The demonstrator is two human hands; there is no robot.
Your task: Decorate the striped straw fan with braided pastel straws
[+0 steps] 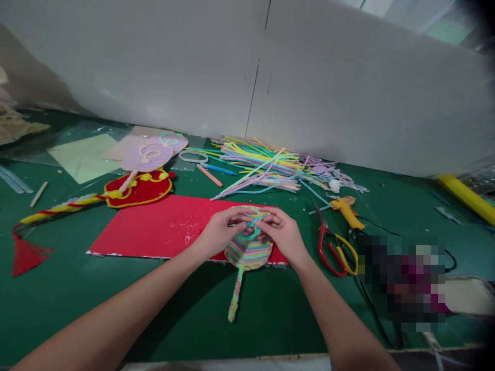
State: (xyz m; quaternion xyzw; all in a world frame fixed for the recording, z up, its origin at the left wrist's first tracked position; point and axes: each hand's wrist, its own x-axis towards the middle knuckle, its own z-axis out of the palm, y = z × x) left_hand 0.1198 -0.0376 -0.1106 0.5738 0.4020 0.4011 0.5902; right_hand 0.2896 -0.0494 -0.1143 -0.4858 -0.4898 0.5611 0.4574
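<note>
A small fan (249,253) with pastel stripes and a twisted handle lies over the right part of a red board (154,226), its handle pointing toward me. On the fan's upper part is a curled teal pipe cleaner (253,230). My left hand (228,229) pinches its left side, thumb and fingers closed. From the right, my right hand (280,229) pinches the same teal piece, fingertips close to those of the left. Fingers cover part of the fan's top, so the exact contact there is hard to see.
Loose pipe cleaners (266,165) are heaped behind the board. Red-and-yellow scissors (332,252) and a yellow glue gun (348,211) lie right, near a black cord. Left are a red fan with yellow trim (141,190) and lilac fans (149,155). A grey wall (185,67) rises behind.
</note>
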